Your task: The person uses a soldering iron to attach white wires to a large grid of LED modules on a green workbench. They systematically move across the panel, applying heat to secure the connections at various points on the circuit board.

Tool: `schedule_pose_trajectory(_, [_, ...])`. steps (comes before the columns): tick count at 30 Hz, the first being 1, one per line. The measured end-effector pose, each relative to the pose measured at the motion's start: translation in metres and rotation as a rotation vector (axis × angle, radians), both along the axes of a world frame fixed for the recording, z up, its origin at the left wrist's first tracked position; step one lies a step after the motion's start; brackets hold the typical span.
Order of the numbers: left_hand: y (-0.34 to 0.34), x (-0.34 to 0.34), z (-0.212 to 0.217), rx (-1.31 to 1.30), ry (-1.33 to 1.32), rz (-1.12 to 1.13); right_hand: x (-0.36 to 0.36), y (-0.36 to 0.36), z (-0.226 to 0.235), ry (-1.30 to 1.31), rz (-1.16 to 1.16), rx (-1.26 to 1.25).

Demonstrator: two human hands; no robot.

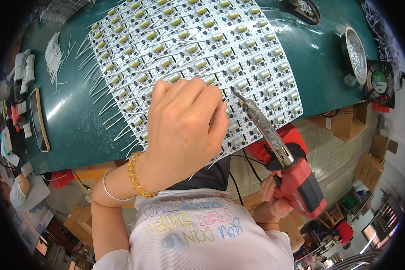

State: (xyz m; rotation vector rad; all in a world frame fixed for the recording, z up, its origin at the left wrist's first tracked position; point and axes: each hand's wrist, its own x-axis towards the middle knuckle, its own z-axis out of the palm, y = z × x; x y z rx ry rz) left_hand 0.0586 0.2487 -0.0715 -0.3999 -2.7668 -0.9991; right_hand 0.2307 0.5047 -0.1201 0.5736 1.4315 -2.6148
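A large white panel of small circuit boards [258, 33] lies before me, with rows of yellow components and thin white wires [114, 107] sticking out along its left side. Over its lower middle, my left hand [184, 121] is closed with fingers curled and pressed together. A white wire trails out beneath that hand; its grip point is hidden. My right hand [274, 200] wraps around the red and black handle of a soldering gun [301, 191]. The gun's metal barrel slants up and left, and its thin tip touches or nearly touches the panel just right of my left fingers.
On the green table [85, 130], a phone [39, 119] and loose white wires [54, 56] lie left. Bundled wires [24, 69] sit farther left. A metal bowl [355, 55], a solder spool [379, 82] and a dark tray [306, 10] are right. A red holder [297, 137] sits by the front edge.
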Motion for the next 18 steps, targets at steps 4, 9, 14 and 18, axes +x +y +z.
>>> schedule_pose_trajectory(4, [0.0, -0.001, -0.001, -0.005, -0.002, -0.007, -0.009, -0.002, 0.01, -0.019, 0.101, 0.297])
schedule_pose_trajectory(9, [0.001, 0.001, 0.0, -0.017, -0.003, 0.0, -0.03, -0.007, 0.01, 0.201, 0.137, 0.257])
schedule_pose_trajectory(14, [-0.001, -0.001, -0.001, -0.013, -0.004, -0.003, -0.014, -0.004, 0.003, 0.26, 0.121, 0.394])
schedule_pose_trajectory(18, [0.001, 0.0, -0.001, -0.022, 0.006, -0.01, -0.028, -0.015, 0.009, 0.288, 0.114, 0.381])
